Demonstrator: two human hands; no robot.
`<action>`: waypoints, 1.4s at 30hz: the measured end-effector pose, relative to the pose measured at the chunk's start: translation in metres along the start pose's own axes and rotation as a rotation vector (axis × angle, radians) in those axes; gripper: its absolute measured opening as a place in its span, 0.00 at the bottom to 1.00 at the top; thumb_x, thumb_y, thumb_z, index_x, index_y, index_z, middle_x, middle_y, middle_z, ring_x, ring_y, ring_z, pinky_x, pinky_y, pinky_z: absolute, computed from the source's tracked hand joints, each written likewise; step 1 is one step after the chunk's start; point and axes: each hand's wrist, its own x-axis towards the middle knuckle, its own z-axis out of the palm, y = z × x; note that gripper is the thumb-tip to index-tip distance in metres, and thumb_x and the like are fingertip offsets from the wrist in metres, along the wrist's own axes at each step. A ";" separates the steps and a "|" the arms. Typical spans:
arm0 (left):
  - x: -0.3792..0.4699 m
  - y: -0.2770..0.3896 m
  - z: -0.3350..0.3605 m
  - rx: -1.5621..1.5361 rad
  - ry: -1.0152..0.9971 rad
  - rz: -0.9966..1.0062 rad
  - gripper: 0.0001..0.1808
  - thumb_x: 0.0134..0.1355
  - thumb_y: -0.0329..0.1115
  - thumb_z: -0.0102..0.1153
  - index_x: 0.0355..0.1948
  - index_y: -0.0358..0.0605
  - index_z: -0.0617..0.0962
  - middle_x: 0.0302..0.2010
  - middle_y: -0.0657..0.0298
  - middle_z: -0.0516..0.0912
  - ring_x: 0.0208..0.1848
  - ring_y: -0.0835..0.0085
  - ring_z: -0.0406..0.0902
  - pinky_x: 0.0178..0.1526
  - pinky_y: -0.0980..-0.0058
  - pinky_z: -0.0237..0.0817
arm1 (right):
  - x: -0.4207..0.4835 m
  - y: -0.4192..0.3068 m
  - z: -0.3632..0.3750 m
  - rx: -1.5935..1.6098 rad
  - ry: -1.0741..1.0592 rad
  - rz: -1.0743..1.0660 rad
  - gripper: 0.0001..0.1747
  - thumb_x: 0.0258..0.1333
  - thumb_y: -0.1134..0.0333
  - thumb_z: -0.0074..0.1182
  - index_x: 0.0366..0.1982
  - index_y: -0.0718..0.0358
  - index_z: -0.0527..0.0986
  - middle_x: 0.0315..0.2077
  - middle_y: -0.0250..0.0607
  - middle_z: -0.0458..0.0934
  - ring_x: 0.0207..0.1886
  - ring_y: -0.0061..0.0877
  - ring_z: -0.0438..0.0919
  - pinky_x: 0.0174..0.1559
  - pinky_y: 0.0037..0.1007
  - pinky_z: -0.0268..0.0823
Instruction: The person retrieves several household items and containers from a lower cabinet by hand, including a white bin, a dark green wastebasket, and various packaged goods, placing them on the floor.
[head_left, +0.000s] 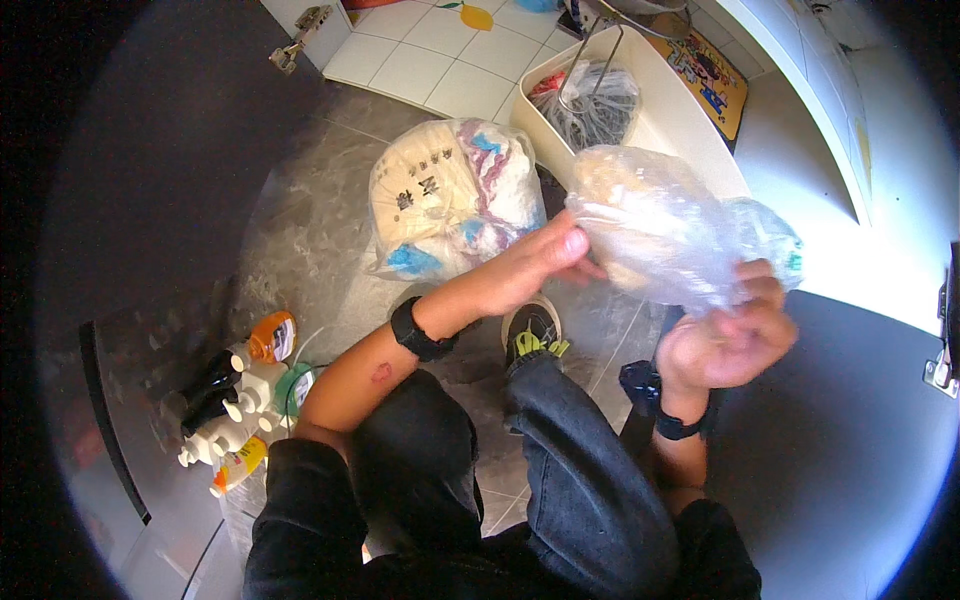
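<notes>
Both my hands are on a crumpled clear plastic bag (645, 217) with pale beige contents, held up above the floor. At its left side my left hand (551, 255) grips the edge, thumb on top. The fingers of my right hand (727, 337) are curled around the bag's lower right end. Just behind that end shows a greenish clear plastic bag (765, 232); whether it is held too, I cannot tell. Beyond my left wrist, a large clear bag (457, 195) of cream, blue and purple soft items sits on the floor, bearing writing.
A cream plastic bin (679, 124) at the upper right holds a bag of dark contents (589, 105) and has a wire handle (616, 67). Several bottles (251, 397) stand at left. Open dark cabinet doors (172, 187) (817, 450) flank me. A white-tiled cabinet floor (427, 52) lies ahead.
</notes>
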 end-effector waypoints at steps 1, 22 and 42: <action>0.000 0.000 0.002 -0.107 0.042 -0.013 0.49 0.57 0.71 0.37 0.65 0.41 0.56 0.60 0.53 0.66 0.61 0.63 0.65 0.63 0.58 0.54 | -0.005 0.000 0.001 0.002 -0.112 -0.013 0.14 0.50 0.65 0.60 0.24 0.59 0.65 0.22 0.37 0.66 0.29 0.29 0.67 0.37 0.34 0.63; 0.024 -0.087 -0.058 -0.315 -0.076 -0.058 0.19 0.58 0.37 0.57 0.48 0.40 0.74 0.43 0.62 0.78 0.42 0.75 0.76 0.41 0.76 0.70 | 0.004 -0.031 0.082 0.199 -0.669 -0.309 0.11 0.41 0.72 0.57 0.29 0.60 0.68 0.22 0.34 0.64 0.26 0.29 0.66 0.27 0.26 0.62; -0.096 -0.085 -0.108 -0.238 0.192 0.221 0.20 0.54 0.31 0.62 0.47 0.36 0.74 0.43 0.60 0.79 0.42 0.73 0.76 0.42 0.74 0.71 | -0.048 -0.086 0.120 0.365 -0.921 -0.481 0.09 0.36 0.71 0.56 0.25 0.57 0.70 0.16 0.28 0.58 0.21 0.22 0.65 0.23 0.24 0.58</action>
